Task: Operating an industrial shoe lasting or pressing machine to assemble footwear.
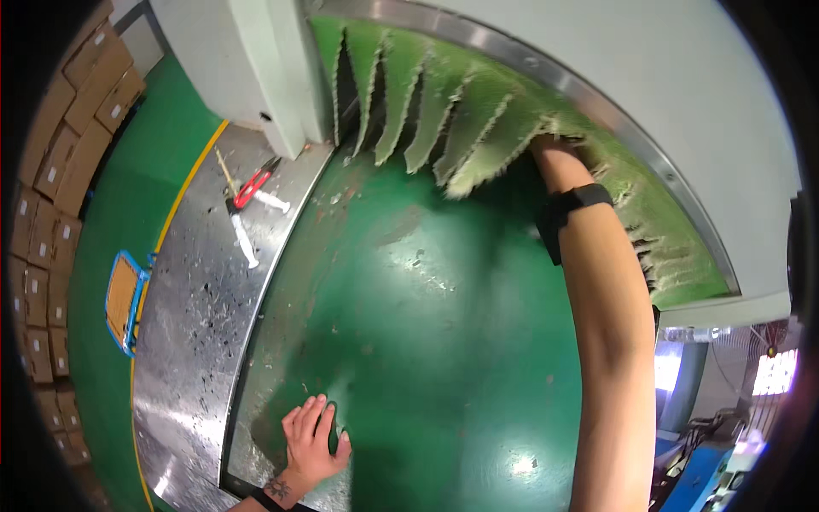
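My left hand (314, 445) lies palm down on the near left part of a glossy green belt surface (426, 333), fingers stretched out and thumb apart, holding nothing. On the far right, my right arm reaches forward. A dark band circles its wrist, and only the start of my right hand (559, 162) shows. The rest passes behind the frayed green strip curtain (465, 128) of a pale machine housing, so its fingers and anything in them are hidden. The curtain's ragged strips hang over the belt.
Left of the belt runs a scuffed metal ledge (200, 299), bearing a red-handled cutting tool (252, 188), white syringe-like tubes (244, 241) and a thin stick (225, 167). Stacked cartons (64, 183) and a blue-framed stool (124, 303) stand further left. A metal rim (546, 68) edges the housing.
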{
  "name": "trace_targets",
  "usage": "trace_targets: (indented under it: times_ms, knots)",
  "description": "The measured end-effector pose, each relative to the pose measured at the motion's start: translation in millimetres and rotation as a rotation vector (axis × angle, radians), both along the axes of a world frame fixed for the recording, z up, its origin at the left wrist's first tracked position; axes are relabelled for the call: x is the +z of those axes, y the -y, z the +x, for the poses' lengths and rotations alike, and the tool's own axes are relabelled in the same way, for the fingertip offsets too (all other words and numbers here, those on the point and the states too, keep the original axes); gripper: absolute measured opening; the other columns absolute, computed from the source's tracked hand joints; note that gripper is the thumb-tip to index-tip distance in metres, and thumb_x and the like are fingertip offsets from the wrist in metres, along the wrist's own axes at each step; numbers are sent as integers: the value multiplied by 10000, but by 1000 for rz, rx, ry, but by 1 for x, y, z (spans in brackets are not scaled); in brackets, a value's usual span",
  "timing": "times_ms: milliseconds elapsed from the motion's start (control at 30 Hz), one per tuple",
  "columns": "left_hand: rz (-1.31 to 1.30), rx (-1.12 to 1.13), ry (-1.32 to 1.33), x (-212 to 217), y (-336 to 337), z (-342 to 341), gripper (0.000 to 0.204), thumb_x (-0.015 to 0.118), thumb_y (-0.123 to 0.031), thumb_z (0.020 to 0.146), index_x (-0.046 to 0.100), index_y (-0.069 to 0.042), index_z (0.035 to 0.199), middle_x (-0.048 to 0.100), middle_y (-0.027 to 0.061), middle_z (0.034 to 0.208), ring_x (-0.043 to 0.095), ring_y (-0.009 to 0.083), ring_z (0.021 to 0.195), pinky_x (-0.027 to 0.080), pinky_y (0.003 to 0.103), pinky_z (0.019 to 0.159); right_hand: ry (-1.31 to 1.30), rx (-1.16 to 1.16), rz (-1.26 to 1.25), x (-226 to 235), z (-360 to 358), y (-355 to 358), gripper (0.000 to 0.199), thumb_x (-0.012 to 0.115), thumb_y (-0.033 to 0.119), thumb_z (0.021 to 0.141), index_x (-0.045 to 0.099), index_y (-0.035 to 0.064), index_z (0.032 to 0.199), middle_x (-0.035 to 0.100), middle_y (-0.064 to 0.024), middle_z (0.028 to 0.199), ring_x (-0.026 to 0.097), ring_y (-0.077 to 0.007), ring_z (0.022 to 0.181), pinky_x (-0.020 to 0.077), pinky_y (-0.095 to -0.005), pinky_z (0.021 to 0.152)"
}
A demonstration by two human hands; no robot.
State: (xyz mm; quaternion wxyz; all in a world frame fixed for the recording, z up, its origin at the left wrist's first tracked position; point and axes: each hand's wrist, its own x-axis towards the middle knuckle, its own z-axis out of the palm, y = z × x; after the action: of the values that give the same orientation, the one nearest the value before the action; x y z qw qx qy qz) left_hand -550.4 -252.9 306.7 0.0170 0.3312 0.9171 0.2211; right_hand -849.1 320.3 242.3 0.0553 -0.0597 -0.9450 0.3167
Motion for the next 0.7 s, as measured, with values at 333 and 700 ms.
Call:
trace_targets:
  times_ms: [333, 700]
  knots:
    - [39, 41, -57, 19, 24, 0, 523, 633, -153, 710, 501, 16, 1187, 475, 194, 1322, 439, 369, 1241, 314, 521, 1016, -138, 260, 166, 114, 148, 181, 507, 560, 309, 874, 499, -33, 1243, 546, -267, 1183, 518, -348, 1123, 426, -470, 930]
    - [325, 218, 499, 47, -4, 43, 430, 668, -170, 795, 534, 37, 1147, 528, 211, 1225, 535, 361, 1110, 451, 424, 926, 316, -967, -561, 211, 811, 428, 404, 478, 340, 932, 651, -14, 1022, 667, -177, 895, 620, -277, 854, 482, -442, 757]
